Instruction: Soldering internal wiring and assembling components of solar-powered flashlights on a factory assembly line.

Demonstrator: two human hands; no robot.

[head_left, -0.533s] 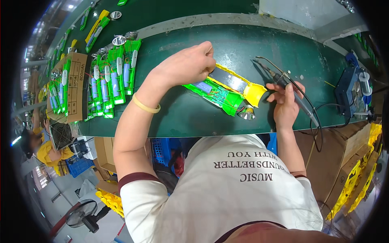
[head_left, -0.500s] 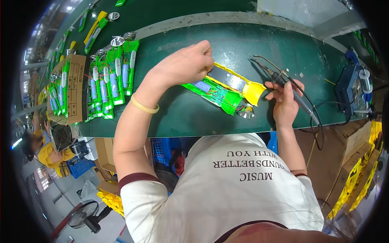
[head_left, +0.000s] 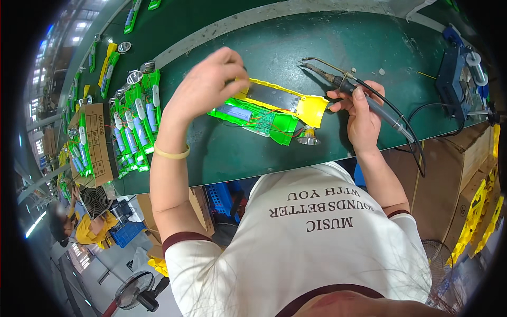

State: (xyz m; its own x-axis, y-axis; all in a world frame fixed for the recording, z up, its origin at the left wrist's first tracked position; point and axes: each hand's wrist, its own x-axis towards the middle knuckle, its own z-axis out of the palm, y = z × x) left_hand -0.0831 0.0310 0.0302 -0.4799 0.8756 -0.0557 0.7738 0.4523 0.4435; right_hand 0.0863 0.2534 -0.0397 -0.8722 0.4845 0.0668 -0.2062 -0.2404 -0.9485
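My right hand (head_left: 364,119) is wrapped round the grey handle of a soldering iron (head_left: 385,113) with a thin solder feed tube along it. The iron's tip points up and left, clear of the parts. My left hand (head_left: 211,82), fingers curled and slightly blurred, hovers by the left end of a yellow flashlight shell half (head_left: 314,110); whatever its fingertips pinch is hidden. Against the yellow half lies an open green shell half (head_left: 285,127), holding a blue battery cell (head_left: 234,111) and a green circuit board (head_left: 257,124). Wires lead to a silver reflector (head_left: 309,139) at its right end.
Several green lamp halves with batteries (head_left: 140,116) stand in a row at left, beside a cardboard box piece (head_left: 96,140). At right sits a blue solder feeder (head_left: 451,87) with a solder spool (head_left: 477,68). A person in yellow (head_left: 92,230) works farther left.
My left hand has drawn back leftward from the yellow half, its fingers loosening somewhat. The iron stays in my right hand. The whole view has shifted and turned slightly.
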